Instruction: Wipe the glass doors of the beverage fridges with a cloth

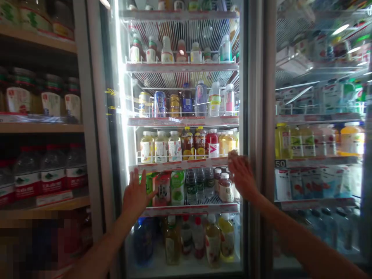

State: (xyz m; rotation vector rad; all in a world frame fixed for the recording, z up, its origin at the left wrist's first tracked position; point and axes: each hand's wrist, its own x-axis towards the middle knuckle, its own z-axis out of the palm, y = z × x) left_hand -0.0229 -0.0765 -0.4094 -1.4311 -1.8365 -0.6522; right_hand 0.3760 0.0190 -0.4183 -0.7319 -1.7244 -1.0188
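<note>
My left hand is raised at the left side of a lit drinks cooler, fingers spread, with nothing in it. It is nearest to the green and red cartons on the second shelf from the bottom. On the cooler's right side, my right hand reaches to the front edge of the shelf above. A small crumpled, brownish, cloth-like thing shows at its fingers, blurred by motion. Below and left of that hand stands a white-capped bottle. The shelf above holds juice bottles and a red bottle.
Metal door frames flank the cooler. Wooden shelves with bottles stand at the left. Another glass-fronted cooler with bottles is at the right. Large bottles fill the cooler's bottom level, and cans stand higher up.
</note>
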